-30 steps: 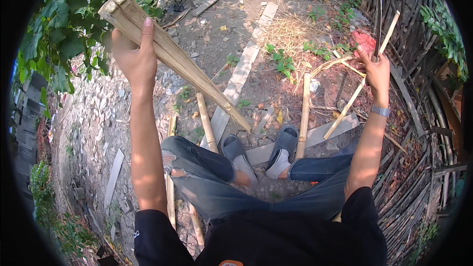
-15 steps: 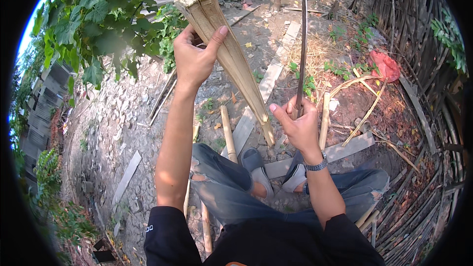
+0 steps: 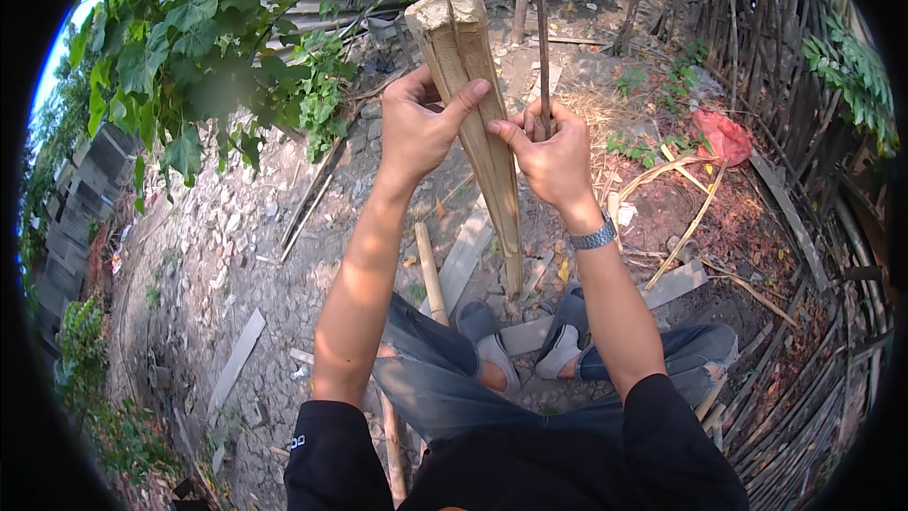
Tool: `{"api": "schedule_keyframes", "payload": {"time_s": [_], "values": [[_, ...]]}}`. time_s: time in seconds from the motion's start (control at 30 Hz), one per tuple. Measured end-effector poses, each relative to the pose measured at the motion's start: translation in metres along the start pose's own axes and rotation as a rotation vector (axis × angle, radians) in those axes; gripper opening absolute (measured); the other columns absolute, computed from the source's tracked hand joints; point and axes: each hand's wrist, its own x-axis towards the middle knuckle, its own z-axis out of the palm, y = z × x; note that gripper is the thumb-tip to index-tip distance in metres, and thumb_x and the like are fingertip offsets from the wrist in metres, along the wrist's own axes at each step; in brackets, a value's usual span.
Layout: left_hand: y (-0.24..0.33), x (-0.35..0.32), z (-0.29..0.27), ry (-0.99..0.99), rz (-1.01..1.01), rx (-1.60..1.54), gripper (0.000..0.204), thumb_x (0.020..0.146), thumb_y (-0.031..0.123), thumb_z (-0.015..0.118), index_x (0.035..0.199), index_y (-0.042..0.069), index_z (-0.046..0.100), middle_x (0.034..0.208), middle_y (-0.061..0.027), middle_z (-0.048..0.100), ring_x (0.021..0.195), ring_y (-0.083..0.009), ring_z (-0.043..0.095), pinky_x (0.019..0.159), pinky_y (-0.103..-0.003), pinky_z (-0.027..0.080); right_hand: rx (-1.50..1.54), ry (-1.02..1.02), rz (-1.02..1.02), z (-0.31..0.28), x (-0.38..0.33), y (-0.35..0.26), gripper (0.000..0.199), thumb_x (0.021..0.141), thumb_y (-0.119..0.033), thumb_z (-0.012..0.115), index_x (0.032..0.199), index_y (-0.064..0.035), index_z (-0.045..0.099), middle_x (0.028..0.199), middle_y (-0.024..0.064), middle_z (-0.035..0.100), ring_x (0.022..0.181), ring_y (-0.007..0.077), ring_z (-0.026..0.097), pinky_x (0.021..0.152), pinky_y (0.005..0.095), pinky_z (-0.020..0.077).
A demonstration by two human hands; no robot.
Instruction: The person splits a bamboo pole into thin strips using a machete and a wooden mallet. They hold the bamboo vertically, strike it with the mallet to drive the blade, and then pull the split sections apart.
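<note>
Bamboo stake (image 3: 478,123) stands upright before your knees, foot on ground. Left hand (image 3: 421,123) grips upper shaft; right hand (image 3: 553,156) clenches blade (image 3: 542,28) against it. Splitting step; next needs steady downward push.

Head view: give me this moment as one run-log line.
left hand: grips split bamboo piece, upright | right hand: holds long blade, thumb on bamboo | bamboo foot: on ground by sandals | setting: dirt yard

The right hand (image 3: 553,156) has carried its blade (image 3: 541,28) beside the split bamboo (image 3: 478,123).
</note>
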Motion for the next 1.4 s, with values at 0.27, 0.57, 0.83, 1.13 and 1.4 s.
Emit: {"api": "schedule_keyframes", "payload": {"time_s": [0.27, 0.57, 0.83, 1.13, 1.4], "values": [[-0.016, 0.018, 0.005, -0.039, -0.002, -0.011, 0.027, 0.089, 0.019, 0.081, 0.105, -0.001, 0.075, 0.089, -0.0075, 0.077, 0.078, -0.0101, 0.069, 0.072, -0.027, 0.054, 0.042, 0.108, -0.166, 0.001, 0.011, 0.015, 0.027, 0.081, -0.014, 0.084, 0.075, -0.0026, 0.06, 0.063, 0.0061, 0.064, 0.056, 0.0108, 0.058, 0.053, 0.0302, 0.0461], [-0.034, 0.036, -0.007, 0.189, -0.001, 0.329, 0.028, 0.09, 0.021, 0.08, 0.102, -0.003, 0.074, 0.083, -0.0077, 0.076, 0.072, -0.01, 0.068, 0.069, -0.026, 0.054, -0.381, -0.075, 0.132, -0.035, -0.027, -0.007, 0.046, 0.09, -0.039, 0.077, 0.068, -0.0047, 0.056, 0.054, 0.0017, 0.05, 0.051, 0.0102, 0.048, 0.05, 0.0308, 0.0384], [-0.057, 0.051, -0.009, 0.268, 0.032, 0.396, 0.028, 0.086, 0.025, 0.081, 0.098, 0.001, 0.075, 0.076, -0.0073, 0.074, 0.065, -0.0112, 0.067, 0.063, -0.029, 0.053, -0.023, -0.196, 0.502, -0.06, -0.134, 0.025, 0.058, 0.104, -0.047, 0.052, 0.069, -0.0016, 0.06, 0.052, 0.0017, 0.048, 0.05, 0.0101, 0.047, 0.05, 0.0311, 0.0356], [-0.044, 0.047, 0.004, 0.227, 0.042, 0.407, 0.028, 0.085, 0.027, 0.081, 0.095, 0.001, 0.076, 0.073, -0.0069, 0.074, 0.062, -0.0109, 0.066, 0.062, -0.028, 0.053, -0.136, -0.279, 0.525, -0.049, -0.133, 0.013, 0.058, 0.105, -0.044, 0.05, 0.069, 0.0005, 0.057, 0.052, 0.0051, 0.044, 0.051, 0.0145, 0.044, 0.051, 0.0365, 0.0355], [-0.043, 0.046, 0.002, 0.21, -0.01, 0.363, 0.031, 0.085, 0.028, 0.081, 0.099, 0.001, 0.077, 0.083, -0.01, 0.078, 0.073, -0.0143, 0.074, 0.069, -0.029, 0.057, -0.182, -0.308, 0.474, -0.048, -0.129, 0.009, 0.06, 0.106, -0.045, 0.047, 0.072, 0.0032, 0.055, 0.056, 0.0122, 0.043, 0.054, 0.022, 0.046, 0.055, 0.0417, 0.0377]]}}
